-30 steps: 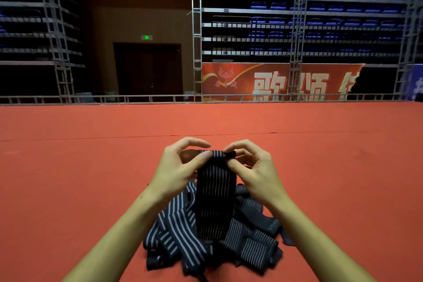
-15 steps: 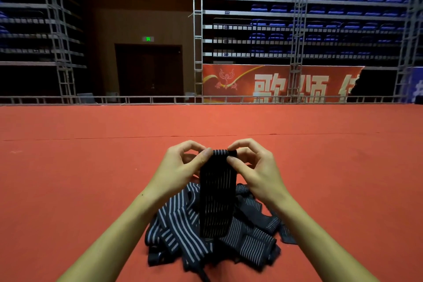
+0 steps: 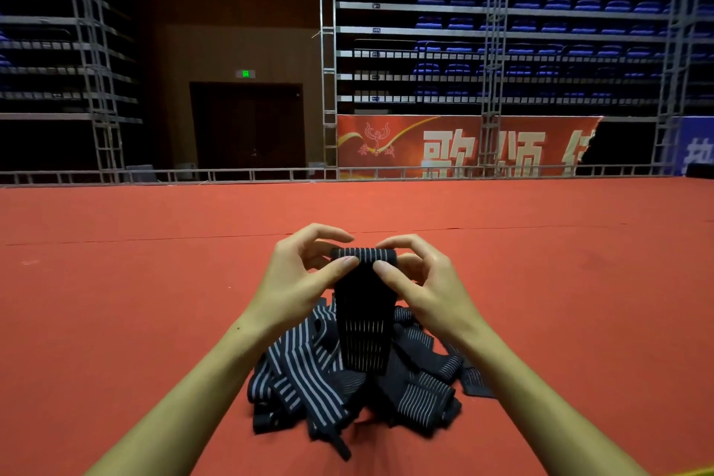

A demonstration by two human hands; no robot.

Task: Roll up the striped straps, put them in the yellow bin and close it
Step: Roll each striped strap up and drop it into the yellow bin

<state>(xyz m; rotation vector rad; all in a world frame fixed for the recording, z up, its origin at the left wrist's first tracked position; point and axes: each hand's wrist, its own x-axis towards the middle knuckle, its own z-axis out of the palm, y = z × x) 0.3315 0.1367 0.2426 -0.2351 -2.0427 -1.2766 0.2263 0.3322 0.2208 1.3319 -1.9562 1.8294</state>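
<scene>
A dark strap with thin white stripes point(image 3: 363, 325) hangs upright in front of me, its top end turned into a small roll point(image 3: 363, 256). My left hand point(image 3: 299, 282) pinches the roll's left end between thumb and fingers. My right hand point(image 3: 425, 284) pinches its right end the same way. Below the hanging end lies a heap of more striped straps point(image 3: 309, 379) on the red carpet. A sliver of yellow point(image 3: 695, 472) shows at the bottom right corner; I cannot tell what it is.
The red carpet point(image 3: 116, 301) stretches far around the heap, with a seam line across it. A metal rail point(image 3: 270, 175) borders its far edge. Behind stand scaffold towers, blue seats and a red banner point(image 3: 444, 145).
The roll at the strap's top has grown thicker as both hands turned it. The hanging end has risen and shortened above the heap.
</scene>
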